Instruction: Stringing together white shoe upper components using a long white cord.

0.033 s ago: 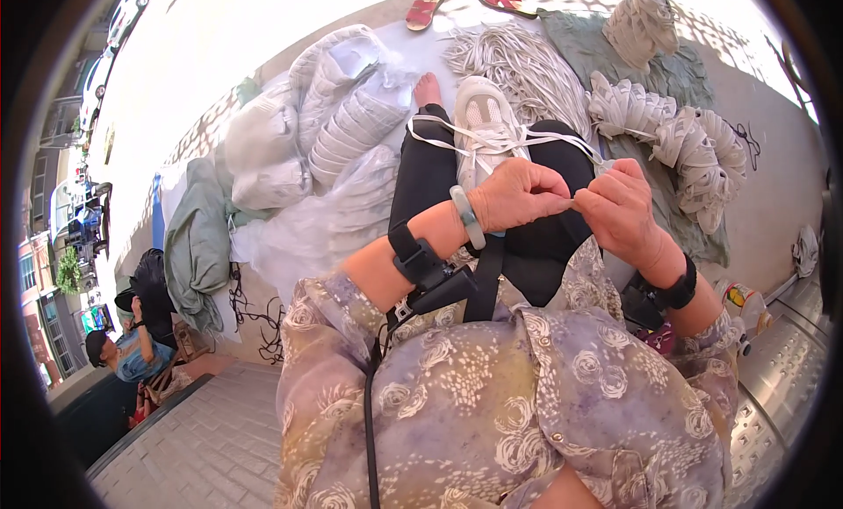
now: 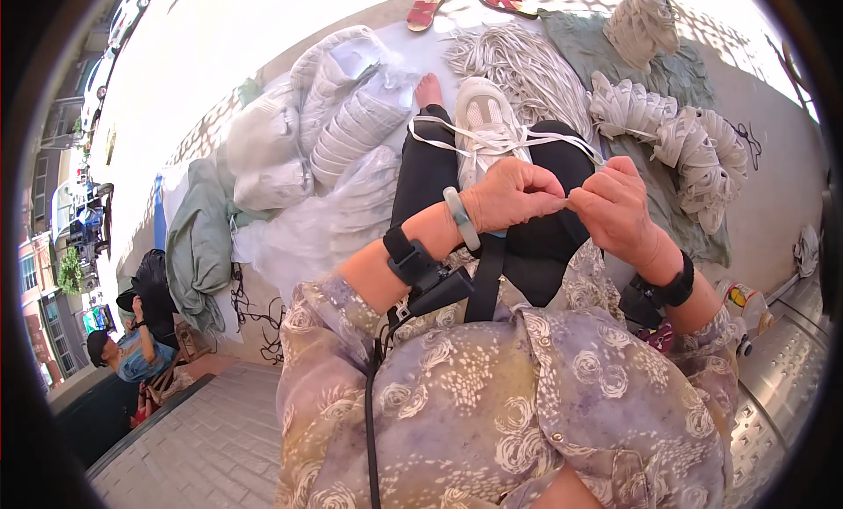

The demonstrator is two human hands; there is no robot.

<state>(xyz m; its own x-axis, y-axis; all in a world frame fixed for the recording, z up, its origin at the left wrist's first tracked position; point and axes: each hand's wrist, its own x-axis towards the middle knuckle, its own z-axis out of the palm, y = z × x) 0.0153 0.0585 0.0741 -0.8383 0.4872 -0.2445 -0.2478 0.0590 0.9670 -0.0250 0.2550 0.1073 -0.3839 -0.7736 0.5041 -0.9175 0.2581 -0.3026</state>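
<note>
A white sneaker (image 2: 481, 127) with a mesh toe rests on my lap, toe pointing away, between my black-trousered legs. Its white shoelace (image 2: 553, 136) criss-crosses the front; one loop hangs out to the left and one end runs right toward my right hand. My left hand (image 2: 514, 194) is closed in a pinch, thumb and forefinger together. Fingertip to fingertip with it, my right hand (image 2: 613, 209) is curled closed. A tiny pale bit between them looks like the end of the shoelace; most of it is hidden by the fingers.
Stacked white shoes in clear plastic (image 2: 351, 140) lie at left. Beyond my lap is a heap of loose laces (image 2: 518, 65); bundled pale shoes (image 2: 694, 153) lie right on green cloth. Red slippers (image 2: 425, 13) stand far off. A person (image 2: 145, 355) sits at lower left.
Both hands have shifted very slightly left, their fingertips still together. The sneaker stays where it was.
</note>
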